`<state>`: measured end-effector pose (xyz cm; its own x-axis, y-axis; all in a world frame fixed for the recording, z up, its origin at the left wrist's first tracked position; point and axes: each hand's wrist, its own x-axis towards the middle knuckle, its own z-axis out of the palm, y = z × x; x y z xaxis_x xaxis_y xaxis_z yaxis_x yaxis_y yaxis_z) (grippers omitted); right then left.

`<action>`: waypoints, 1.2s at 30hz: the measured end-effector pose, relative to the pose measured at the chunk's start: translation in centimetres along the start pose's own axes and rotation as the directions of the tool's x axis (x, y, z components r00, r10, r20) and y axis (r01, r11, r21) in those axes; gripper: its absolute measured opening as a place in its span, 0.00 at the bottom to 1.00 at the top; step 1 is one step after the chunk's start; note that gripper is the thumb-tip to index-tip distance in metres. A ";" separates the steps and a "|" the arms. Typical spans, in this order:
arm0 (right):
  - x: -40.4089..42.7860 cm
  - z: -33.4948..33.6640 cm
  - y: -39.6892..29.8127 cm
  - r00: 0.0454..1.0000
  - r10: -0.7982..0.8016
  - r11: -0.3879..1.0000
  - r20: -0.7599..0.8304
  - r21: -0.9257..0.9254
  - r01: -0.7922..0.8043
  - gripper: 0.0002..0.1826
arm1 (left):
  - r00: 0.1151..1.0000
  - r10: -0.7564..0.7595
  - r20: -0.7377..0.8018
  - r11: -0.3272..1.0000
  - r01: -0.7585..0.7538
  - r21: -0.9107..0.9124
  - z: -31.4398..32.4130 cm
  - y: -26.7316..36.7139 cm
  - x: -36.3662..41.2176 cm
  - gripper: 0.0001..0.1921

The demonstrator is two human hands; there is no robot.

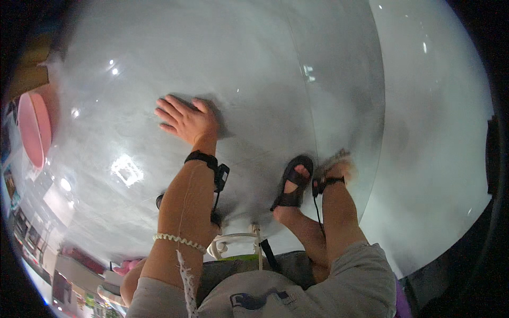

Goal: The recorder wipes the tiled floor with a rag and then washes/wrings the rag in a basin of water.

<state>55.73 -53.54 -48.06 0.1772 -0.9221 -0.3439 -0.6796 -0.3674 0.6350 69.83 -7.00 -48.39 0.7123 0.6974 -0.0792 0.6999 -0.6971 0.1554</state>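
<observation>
My left hand (189, 121) is palm down over the glossy grey floor (254, 87), with its fingers extended and nothing in it. Whether it touches the floor cannot be told. A black strap (201, 158) with a small cabled device (222, 177) is around that wrist, and a coiled pale band (179, 241) sits on the forearm. To the right, my right hand (338, 169) is blurred, so its fingers and anything in them are unclear. It is beside a foot in a black sandal (294, 183), and its wrist also bears a black strap with a cabled device (316, 187).
A pink basin (35, 129) stands at the far left near a brown cardboard box (33, 69). A white surface (429, 131) lies beyond a curved edge on the right. Pale tubular metal (238, 236) shows between my legs. Furniture and bright reflections are at lower left.
</observation>
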 end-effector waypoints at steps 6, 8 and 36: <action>-9.0 -7.7 -16.4 0.753 -0.352 0.860 -0.556 0.126 0.494 0.38 | 1.000 0.007 -0.005 0.998 -0.007 0.063 1.9 -1.7 0.5 0.40; -14.0 -9.7 -21.7 0.547 -0.476 0.705 -0.689 0.073 0.705 0.38 | 1.000 0.022 -0.011 0.997 -0.021 0.077 2.5 -1.5 0.3 0.40; -18.1 -2.8 -18.7 0.327 -0.465 0.418 -0.823 0.122 0.900 0.32 | 0.855 0.500 -0.138 0.866 -0.490 0.103 0.6 -7.7 22.0 0.34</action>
<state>67.20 -30.31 -51.77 0.9595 -0.2308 0.1614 -0.2114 -0.9689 -0.1286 80.16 13.64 -51.87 0.9516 0.2705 0.1461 0.2625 -0.9622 0.0721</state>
